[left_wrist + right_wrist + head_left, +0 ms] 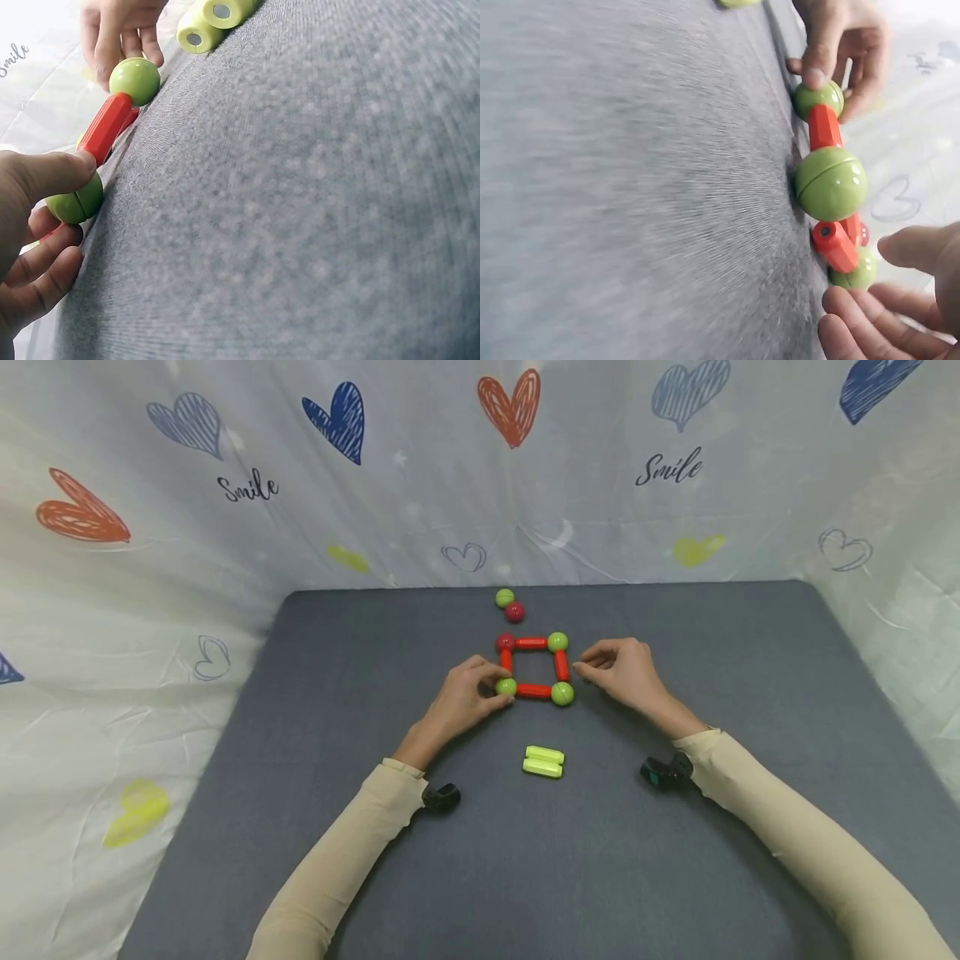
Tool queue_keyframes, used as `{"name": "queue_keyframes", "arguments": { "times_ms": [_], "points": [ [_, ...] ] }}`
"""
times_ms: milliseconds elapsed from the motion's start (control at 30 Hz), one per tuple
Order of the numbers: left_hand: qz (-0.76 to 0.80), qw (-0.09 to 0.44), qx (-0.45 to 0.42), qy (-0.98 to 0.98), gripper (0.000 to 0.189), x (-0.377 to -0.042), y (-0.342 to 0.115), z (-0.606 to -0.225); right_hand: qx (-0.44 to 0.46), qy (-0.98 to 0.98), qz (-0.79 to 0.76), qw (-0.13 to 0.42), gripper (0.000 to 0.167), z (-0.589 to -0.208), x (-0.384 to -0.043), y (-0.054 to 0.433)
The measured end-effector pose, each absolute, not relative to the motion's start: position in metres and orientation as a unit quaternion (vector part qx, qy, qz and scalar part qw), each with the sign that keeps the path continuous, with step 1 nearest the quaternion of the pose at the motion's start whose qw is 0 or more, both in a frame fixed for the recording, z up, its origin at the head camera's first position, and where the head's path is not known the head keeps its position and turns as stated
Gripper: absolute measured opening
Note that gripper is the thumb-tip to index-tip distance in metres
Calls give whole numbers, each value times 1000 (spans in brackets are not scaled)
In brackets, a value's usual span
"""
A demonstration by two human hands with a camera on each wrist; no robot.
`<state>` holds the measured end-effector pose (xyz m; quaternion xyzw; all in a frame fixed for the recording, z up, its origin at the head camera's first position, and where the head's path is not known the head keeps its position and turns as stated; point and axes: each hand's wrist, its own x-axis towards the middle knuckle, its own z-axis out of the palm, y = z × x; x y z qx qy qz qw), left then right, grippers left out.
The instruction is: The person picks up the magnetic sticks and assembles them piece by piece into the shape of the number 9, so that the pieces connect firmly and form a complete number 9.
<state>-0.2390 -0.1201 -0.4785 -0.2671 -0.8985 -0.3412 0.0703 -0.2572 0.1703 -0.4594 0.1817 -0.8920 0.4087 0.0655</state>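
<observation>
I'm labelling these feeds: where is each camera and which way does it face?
Head: on the head, facing forward and down at the square frame of red rods and glossy green and red balls; left hand, right hand and cream sleeves show.
Left wrist: on that wrist, facing across the grey fabric tabletop at the frame; left hand near, right hand beyond.
Right wrist: on that wrist, facing the frame; right hand near, left hand beyond.
Wrist views share the frame and both hands.

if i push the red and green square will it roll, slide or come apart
The square might come apart at its near right corner, where a red bar shows an exposed end. It would probably slide more than roll, since other bars link its balls.
</observation>
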Motion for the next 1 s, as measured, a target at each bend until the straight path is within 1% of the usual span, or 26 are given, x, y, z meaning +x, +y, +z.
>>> {"name": "queue_keyframes", "arguments": {
  "times_ms": [167,233,333,567,800,1000],
  "points": [
    [-337,67,-268,-900,33,-239,-120,-479,114,-886,449,-20,27,-461,-270,164],
    [-335,66,-269,-900,33,-238,-120,-479,91,-886,453,-39,30,-462,-273,160],
    [-337,66,-269,-900,33,-238,-119,-479,73,-892,445,-44,29,-463,-278,153],
    [-343,70,-268,-898,32,-241,-120,-477,70,-895,440,-37,24,-459,-285,146],
    [-344,64,-264,-899,32,-242,-120,-478,68,-894,439,-59,22,-456,-288,146],
    [-346,66,-255,-900,33,-242,-120,-479,49,-891,444,-78,21,-454,-288,143]
  ]
}}
